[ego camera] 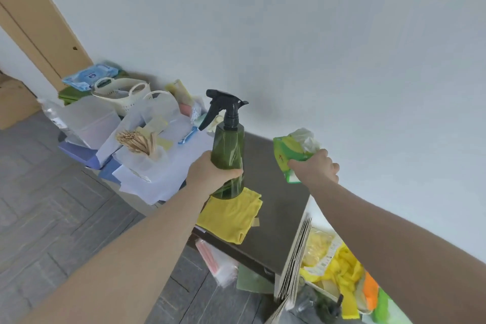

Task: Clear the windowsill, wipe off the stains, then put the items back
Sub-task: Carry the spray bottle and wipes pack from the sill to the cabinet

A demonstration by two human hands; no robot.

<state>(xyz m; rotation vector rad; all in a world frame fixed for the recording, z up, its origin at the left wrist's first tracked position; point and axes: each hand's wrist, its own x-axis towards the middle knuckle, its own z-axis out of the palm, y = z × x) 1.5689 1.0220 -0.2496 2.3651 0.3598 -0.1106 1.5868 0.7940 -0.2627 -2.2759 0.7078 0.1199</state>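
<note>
Left hand (207,173) wraps the green spray bottle (228,158) mid-body, upright above the yellow cloth (231,214) on the dark sill (276,192). Right hand (317,167), farther right, pinches a green tissue pack (288,152), lifted, likely being cleared before wiping.

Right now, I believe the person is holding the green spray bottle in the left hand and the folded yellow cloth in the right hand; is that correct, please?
Not quite. The left hand does hold the green spray bottle, but the right hand grips a green and yellow packet, not the cloth. The head view shows the folded yellow cloth lying on the dark surface below the bottle.
</note>
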